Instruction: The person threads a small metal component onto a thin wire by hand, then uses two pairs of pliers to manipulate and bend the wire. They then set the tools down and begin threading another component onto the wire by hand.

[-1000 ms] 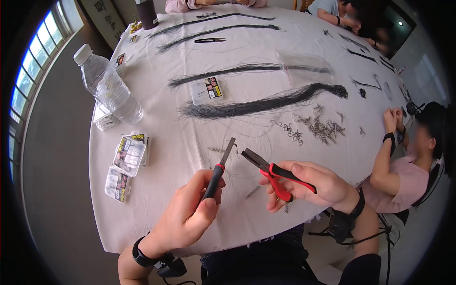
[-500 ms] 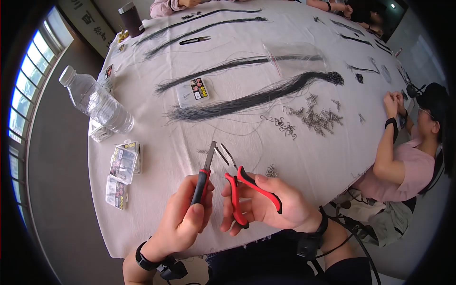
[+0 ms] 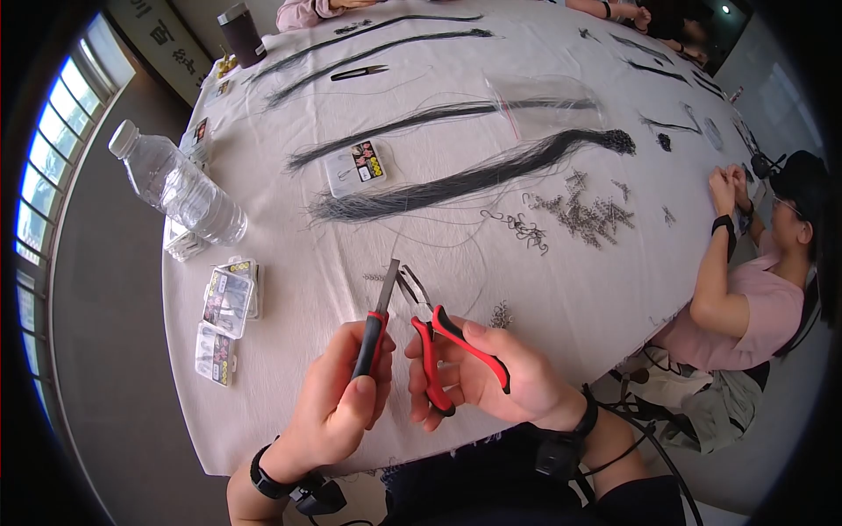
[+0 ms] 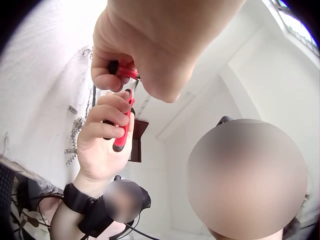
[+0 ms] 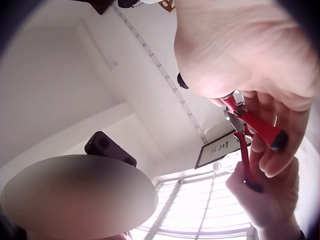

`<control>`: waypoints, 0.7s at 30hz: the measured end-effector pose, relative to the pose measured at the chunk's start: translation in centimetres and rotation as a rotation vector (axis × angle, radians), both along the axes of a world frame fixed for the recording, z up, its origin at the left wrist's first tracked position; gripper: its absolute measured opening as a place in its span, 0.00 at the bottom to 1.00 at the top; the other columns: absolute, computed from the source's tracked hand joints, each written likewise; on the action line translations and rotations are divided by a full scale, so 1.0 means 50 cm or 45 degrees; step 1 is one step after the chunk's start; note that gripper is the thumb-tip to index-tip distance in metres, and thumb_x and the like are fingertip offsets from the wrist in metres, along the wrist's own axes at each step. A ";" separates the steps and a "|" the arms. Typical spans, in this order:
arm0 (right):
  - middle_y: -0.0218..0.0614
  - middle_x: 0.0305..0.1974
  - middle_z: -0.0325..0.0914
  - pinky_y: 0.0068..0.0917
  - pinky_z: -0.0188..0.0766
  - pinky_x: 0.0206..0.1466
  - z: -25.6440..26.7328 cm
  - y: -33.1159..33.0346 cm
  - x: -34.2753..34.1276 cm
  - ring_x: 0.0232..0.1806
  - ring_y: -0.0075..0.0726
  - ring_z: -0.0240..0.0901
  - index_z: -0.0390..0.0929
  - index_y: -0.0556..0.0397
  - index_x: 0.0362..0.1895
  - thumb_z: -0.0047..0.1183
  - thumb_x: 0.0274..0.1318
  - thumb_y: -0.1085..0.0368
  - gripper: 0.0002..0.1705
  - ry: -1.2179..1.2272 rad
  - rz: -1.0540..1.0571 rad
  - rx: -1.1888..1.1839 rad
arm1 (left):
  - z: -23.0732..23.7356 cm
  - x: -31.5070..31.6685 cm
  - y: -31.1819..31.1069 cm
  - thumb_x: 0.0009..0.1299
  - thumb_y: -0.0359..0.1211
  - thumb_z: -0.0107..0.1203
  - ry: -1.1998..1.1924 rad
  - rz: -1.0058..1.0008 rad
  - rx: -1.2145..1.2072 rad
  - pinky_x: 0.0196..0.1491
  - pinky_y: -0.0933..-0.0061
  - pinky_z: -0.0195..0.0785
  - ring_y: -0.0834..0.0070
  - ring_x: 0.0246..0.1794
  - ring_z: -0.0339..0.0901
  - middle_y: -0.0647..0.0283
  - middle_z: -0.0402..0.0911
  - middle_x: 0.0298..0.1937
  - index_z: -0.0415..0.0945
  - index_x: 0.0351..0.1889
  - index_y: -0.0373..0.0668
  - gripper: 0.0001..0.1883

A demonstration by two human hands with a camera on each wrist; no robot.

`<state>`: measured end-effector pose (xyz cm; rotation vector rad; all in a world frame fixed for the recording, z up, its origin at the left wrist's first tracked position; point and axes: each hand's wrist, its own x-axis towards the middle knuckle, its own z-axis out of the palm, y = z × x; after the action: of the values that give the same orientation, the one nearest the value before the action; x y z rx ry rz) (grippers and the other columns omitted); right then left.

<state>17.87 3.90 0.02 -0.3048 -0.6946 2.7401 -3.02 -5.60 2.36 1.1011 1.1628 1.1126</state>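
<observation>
Upright in my left hand (image 3: 338,386), a pair of pliers (image 3: 372,344) with red and black handles is gripped, its steel jaws pointing away from me. My right hand (image 3: 517,379) holds a second pair of red and black pliers (image 3: 474,344), its handles spread and its jaws parted. The jaws of this second pair overlap the tip of the first pair in the head view. Both pliers also show in the right wrist view, the right hand's handle (image 5: 260,131) nearest. What lies between the tips is too small to make out.
Metal coil springs (image 3: 583,215) and dark hooks (image 3: 517,233) lie beyond the right hand. Bundles of dark line (image 3: 474,180) stretch across the white cloth (image 3: 298,386). Clear plastic boxes (image 3: 230,302) and a water bottle (image 3: 180,184) stand at left. Another person (image 3: 750,302) sits at right.
The right hand has brought its pliers leftward to the tips of the left pliers, their jaws turning from pointing left to pointing away. Over the last half second both hands barely move.
</observation>
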 end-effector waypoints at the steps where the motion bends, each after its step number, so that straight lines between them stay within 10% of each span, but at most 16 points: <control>1: 0.42 0.48 0.78 0.42 0.76 0.52 0.002 0.000 -0.001 0.48 0.43 0.80 0.65 0.58 0.66 0.31 0.78 0.42 0.33 -0.010 -0.013 0.010 | 0.000 0.000 0.000 0.78 0.51 0.46 -0.001 0.000 0.000 0.24 0.81 0.59 0.86 0.22 0.65 0.67 0.70 0.34 0.63 0.58 0.34 0.28; 8: 0.32 0.38 0.67 0.24 0.62 0.29 0.004 -0.009 -0.011 0.33 0.29 0.67 0.68 0.53 0.57 0.37 0.74 0.38 0.31 -0.091 -0.110 -0.003 | 0.000 0.010 0.001 0.79 0.53 0.46 -0.069 -0.014 -0.071 0.24 0.80 0.60 0.84 0.22 0.65 0.66 0.69 0.34 0.62 0.59 0.34 0.29; 21: 0.27 0.37 0.63 0.17 0.49 0.25 0.006 -0.044 -0.038 0.30 0.18 0.55 0.68 0.52 0.51 0.40 0.78 0.47 0.21 -0.106 -0.241 -0.167 | -0.029 0.044 -0.018 0.79 0.62 0.41 -0.295 0.063 -0.032 0.20 0.79 0.58 0.82 0.22 0.63 0.63 0.67 0.37 0.58 0.61 0.35 0.36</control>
<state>15.96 1.72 0.31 -0.4903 -0.4804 2.6078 -0.84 -6.48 0.90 0.9016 1.0224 1.2254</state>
